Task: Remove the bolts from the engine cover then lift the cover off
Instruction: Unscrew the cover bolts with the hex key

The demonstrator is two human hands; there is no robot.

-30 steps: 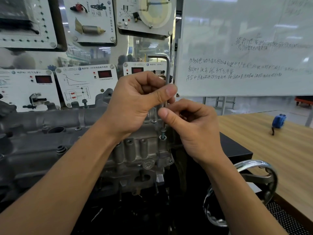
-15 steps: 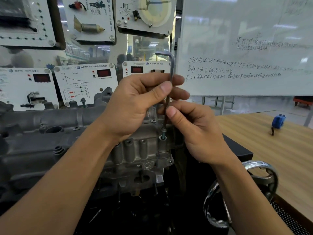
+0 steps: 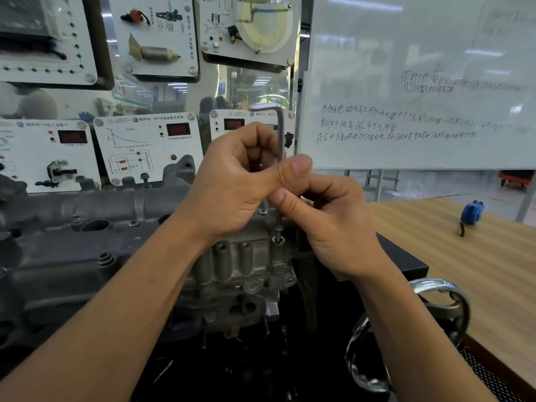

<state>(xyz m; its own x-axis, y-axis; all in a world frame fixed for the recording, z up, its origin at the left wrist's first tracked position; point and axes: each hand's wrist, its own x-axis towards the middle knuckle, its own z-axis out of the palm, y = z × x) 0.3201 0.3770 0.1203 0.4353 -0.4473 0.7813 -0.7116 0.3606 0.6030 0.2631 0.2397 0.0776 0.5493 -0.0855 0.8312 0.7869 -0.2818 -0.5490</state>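
A grey cast engine cover (image 3: pixel 87 236) runs across the left and centre. At its right end a bolt (image 3: pixel 279 232) stands partly raised out of its hole. An L-shaped hex key (image 3: pixel 280 134) stands upright on that bolt, short arm pointing left at the top. My left hand (image 3: pixel 240 181) grips the key's shaft, thumb stretched to the right. My right hand (image 3: pixel 327 221) pinches the shaft just below, above the bolt. Another bolt (image 3: pixel 144 179) stands up at the cover's far edge.
Sensor display boards (image 3: pixel 148 146) hang behind the engine, and a whiteboard (image 3: pixel 420 82) fills the upper right. A wooden table (image 3: pixel 478 256) to the right carries a blue tape measure (image 3: pixel 471 211). A chrome handwheel (image 3: pixel 435 309) sits low right.
The hex key's short arm has swung round while both hands re-gripped the shaft. My left fingers, stretched out half a second ago, are curled again. The bolt stays raised.
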